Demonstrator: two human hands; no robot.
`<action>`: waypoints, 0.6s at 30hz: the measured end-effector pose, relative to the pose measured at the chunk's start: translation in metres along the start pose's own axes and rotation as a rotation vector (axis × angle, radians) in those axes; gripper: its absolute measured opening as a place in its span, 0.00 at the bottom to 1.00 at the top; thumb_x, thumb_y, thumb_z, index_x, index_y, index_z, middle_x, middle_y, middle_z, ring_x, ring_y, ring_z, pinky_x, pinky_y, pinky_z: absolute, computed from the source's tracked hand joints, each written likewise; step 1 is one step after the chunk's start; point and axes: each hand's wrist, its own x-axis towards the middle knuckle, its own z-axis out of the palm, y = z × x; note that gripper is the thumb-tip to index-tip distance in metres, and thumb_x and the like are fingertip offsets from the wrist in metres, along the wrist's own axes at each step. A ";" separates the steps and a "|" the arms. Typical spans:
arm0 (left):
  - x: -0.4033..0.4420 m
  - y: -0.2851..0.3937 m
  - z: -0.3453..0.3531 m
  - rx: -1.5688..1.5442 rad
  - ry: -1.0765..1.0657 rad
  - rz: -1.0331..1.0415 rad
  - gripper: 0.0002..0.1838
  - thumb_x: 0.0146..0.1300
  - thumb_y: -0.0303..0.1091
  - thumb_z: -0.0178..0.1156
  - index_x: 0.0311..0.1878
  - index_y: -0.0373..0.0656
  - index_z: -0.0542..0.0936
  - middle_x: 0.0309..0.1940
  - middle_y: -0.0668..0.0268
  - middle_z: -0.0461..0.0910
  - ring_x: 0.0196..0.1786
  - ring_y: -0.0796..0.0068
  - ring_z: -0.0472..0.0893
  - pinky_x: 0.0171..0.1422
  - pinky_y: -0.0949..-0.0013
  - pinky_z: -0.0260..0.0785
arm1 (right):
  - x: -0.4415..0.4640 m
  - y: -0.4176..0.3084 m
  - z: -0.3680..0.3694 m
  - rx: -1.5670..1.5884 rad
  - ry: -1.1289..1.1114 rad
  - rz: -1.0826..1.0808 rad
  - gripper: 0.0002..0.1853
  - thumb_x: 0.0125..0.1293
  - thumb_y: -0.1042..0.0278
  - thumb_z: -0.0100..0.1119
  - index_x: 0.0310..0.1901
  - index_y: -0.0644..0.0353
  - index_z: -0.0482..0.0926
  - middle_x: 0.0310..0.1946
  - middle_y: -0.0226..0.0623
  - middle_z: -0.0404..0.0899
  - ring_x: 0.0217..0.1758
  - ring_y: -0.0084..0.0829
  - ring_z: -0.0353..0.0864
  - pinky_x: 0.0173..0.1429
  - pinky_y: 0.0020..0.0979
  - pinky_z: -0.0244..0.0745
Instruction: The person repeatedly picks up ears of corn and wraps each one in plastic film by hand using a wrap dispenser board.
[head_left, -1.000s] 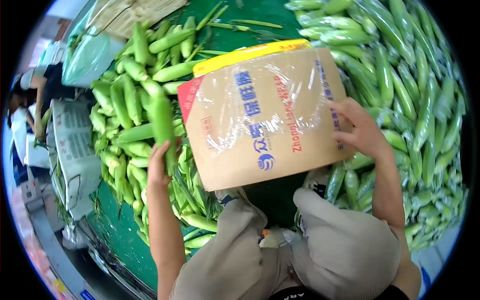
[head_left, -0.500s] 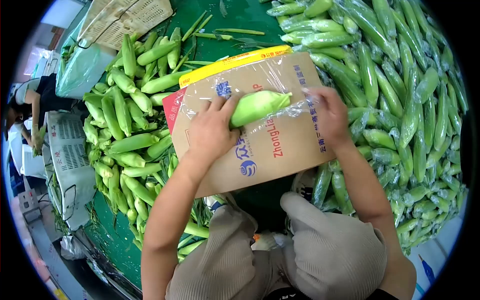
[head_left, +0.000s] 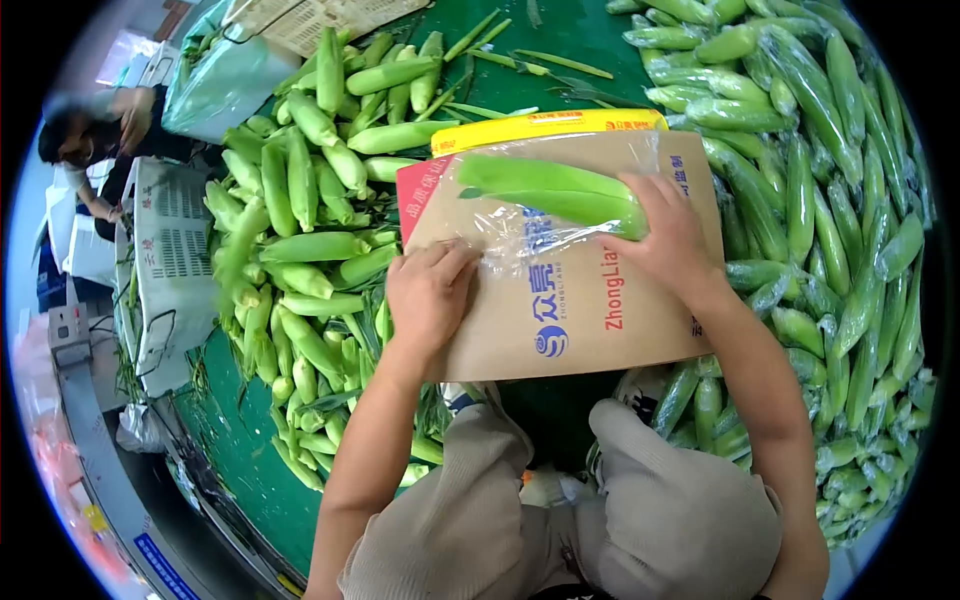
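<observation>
1. One ear of corn (head_left: 552, 192), husk on, slanting over the upper part of the cardboard box (head_left: 500, 345), centre of frame.
2. One right grip (head_left: 668, 235), pinching the ear's right-hand end between thumb and fingers; presumably taken there to leave the rest of its length free.
3. One left grip (head_left: 430, 295), fingers bent at the box's left edge, beside clear film (head_left: 500, 245); whether it pinches the film or only presses there, cannot tell.
4. One box, print upward, set before the knees; likely so placed as a flat rest within reach of both hands.
5. Two heaps: unwrapped corn (head_left: 310, 247), left of centre; wrapped corn (head_left: 800, 205), right, seemingly kept apart on either side.
6. Several obscured items: shoes (head_left: 465, 397) partly covered by the box; film edges lost in glare; wrapped heap cut off by the dark rim at right; contact between ear and box unclear.
</observation>
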 end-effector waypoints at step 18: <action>0.114 0.002 0.033 0.240 0.179 0.038 0.33 0.75 0.60 0.54 0.70 0.45 0.78 0.63 0.53 0.81 0.68 0.50 0.77 0.73 0.52 0.66 | 0.024 -0.044 -0.004 -0.254 -0.086 -0.264 0.39 0.56 0.50 0.77 0.66 0.59 0.76 0.63 0.39 0.74 0.64 0.44 0.75 0.67 0.45 0.72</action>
